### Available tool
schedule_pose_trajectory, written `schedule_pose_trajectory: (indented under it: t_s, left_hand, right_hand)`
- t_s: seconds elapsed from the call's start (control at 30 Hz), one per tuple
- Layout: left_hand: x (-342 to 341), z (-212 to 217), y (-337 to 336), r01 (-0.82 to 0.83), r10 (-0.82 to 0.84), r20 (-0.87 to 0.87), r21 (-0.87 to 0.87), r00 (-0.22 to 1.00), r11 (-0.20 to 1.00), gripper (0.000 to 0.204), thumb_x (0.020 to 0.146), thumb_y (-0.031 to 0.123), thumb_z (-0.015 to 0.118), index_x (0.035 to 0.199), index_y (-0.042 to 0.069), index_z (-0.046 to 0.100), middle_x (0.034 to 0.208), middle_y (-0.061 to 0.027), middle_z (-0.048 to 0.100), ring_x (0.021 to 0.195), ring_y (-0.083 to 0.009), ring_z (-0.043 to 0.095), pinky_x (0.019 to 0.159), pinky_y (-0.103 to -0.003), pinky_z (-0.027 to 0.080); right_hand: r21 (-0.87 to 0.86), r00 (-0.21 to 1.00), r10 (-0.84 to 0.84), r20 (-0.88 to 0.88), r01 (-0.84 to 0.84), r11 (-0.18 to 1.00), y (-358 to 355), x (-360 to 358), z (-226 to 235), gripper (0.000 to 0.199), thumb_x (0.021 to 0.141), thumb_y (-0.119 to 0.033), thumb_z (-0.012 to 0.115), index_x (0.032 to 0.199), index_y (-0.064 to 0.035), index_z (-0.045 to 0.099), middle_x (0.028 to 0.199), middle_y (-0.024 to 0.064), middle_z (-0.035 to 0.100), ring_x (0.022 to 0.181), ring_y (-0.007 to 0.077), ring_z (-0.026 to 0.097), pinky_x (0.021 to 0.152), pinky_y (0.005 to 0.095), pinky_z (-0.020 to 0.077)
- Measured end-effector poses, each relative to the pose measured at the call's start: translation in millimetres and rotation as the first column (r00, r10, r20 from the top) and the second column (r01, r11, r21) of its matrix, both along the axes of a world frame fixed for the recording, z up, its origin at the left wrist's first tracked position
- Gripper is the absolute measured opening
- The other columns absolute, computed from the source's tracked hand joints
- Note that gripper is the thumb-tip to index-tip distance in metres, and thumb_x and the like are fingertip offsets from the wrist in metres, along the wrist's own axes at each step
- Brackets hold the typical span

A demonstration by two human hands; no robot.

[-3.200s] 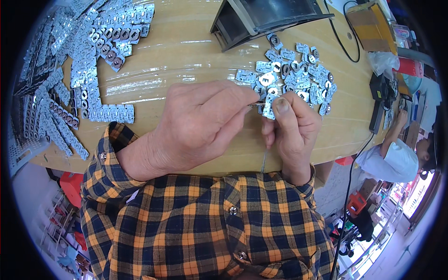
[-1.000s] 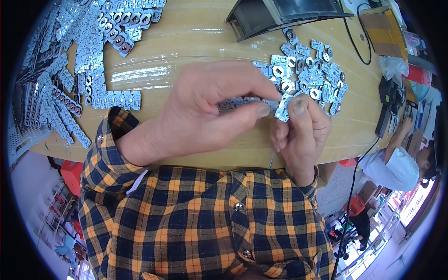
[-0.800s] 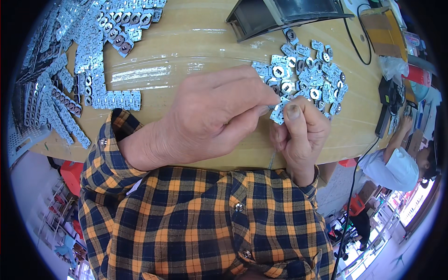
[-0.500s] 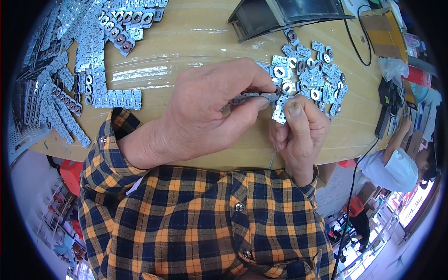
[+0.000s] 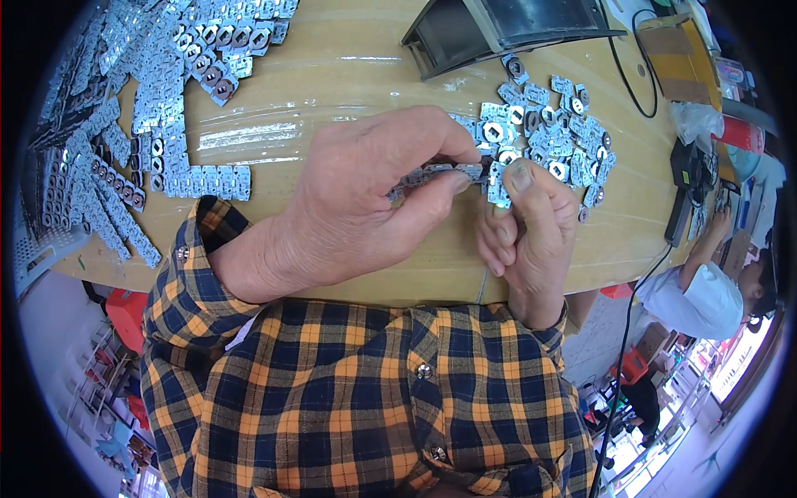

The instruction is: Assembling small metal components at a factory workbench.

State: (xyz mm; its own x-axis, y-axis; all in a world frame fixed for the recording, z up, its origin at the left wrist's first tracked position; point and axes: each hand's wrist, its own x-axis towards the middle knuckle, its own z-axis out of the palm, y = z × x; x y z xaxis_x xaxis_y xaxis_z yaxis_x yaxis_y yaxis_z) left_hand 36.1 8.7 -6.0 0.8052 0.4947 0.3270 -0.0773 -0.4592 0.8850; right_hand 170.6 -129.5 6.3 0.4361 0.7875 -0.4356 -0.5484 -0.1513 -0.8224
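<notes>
Between the thumb and fingers of my left hand [image 5: 374, 187] is a short strip of small circuit boards [image 5: 440, 173], seen nearly edge-on. My right hand [image 5: 535, 220] pinches a single small circuit board [image 5: 497, 186] between thumb and forefinger, just right of the strip's end. Whether that board touches the strip, I cannot tell. Beyond my right hand lies a loose pile of similar boards [image 5: 560, 137], some with a round metal ring on top.
Many joined board strips [image 5: 162, 91] cover the table's left side. A black open-fronted bin [image 5: 506, 31] stands at the back. A black cable [image 5: 624, 332] hangs at the right, near a cardboard box [image 5: 685, 62]. Another person [image 5: 697, 299] sits at the far right.
The board in my right hand has risen slightly and now stands more upright. My left hand has shifted a little to the left with the strip.
</notes>
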Motion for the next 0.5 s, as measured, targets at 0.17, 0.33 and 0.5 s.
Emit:
schedule_pose_trajectory:
  t_s: [0.17,0.33,0.5]
  left_hand:
    - [1.5,-1.9,-1.3,0.052,-0.052,0.035,-0.003,0.998,0.999,0.018,0.078,-0.004,0.069,0.095,0.001,0.066,0.083,-0.0086,0.067,0.07,-0.017,0.065,0.06,-0.025,0.049]
    - [-0.9,-3.3,2.2,0.153,-0.154,-0.007,-0.052,0.988,0.987,0.017,0.08,-0.006,0.066,0.096,-0.001,0.066,0.082,-0.01,0.066,0.07,-0.0148,0.064,0.059,-0.025,0.048]
    - [-0.6,-0.2,0.2,0.091,-0.16,-0.101,-0.488,0.982,0.868,0.013,0.089,0.002,0.063,0.102,-0.001,0.067,0.088,-0.0049,0.069,0.077,-0.0077,0.065,0.055,-0.02,0.048]
  right_hand:
    - [-0.047,0.998,0.031,0.06,-0.028,0.999,-0.4,-2.7,1.8,0.033,0.099,-0.015,0.052,0.068,-0.0032,0.049,0.05,0.0004,0.044,0.035,0.0064,0.036,0.033,0.0229,0.0294]
    - [-0.096,0.953,0.009,0.302,0.021,0.995,-3.7,-8.0,-1.2,0.032,0.098,-0.014,0.056,0.068,-0.0041,0.05,0.05,-0.0026,0.043,0.038,0.0058,0.038,0.038,0.0227,0.0303]
    - [-0.198,0.393,0.157,0.906,0.065,0.978,-14.5,7.8,-5.0,0.028,0.098,-0.013,0.058,0.072,-0.0028,0.052,0.055,-0.001,0.046,0.046,0.0059,0.04,0.044,0.0237,0.0317]
